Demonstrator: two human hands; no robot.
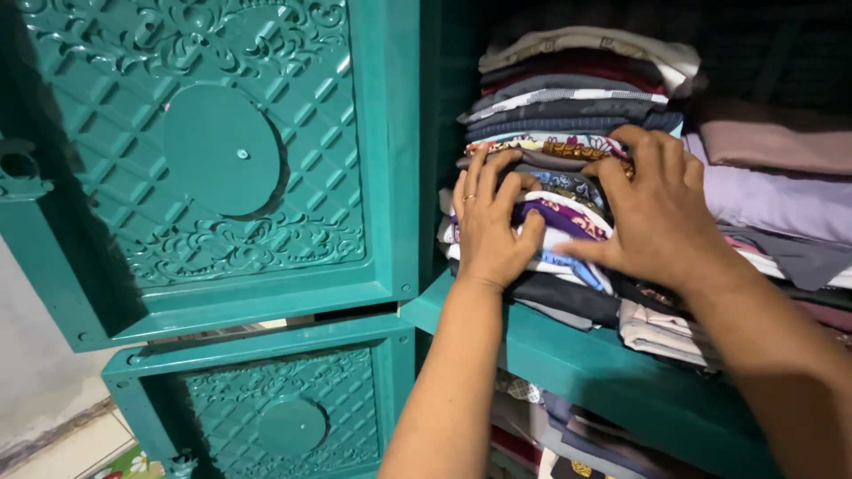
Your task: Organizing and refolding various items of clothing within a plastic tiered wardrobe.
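Observation:
A tall stack of folded clothes (568,111) in many colours sits on a teal cabinet shelf (621,377). My left hand (491,226) presses flat against the front of the stack, fingers spread, a ring on one finger. My right hand (654,208) lies over the front of the same stack, fingers reaching into the folds near a patterned garment (568,149). Between the two hands shows a purple and blue folded cloth (564,217). Neither hand has closed around a garment.
An open teal plastic cabinet door (213,160) with embossed patterns stands at the left, a lower door (284,408) beneath it. Folded lilac and brown clothes (781,177) lie to the right. More clothes (586,435) fill the shelf below. Tiled floor (71,452) shows bottom left.

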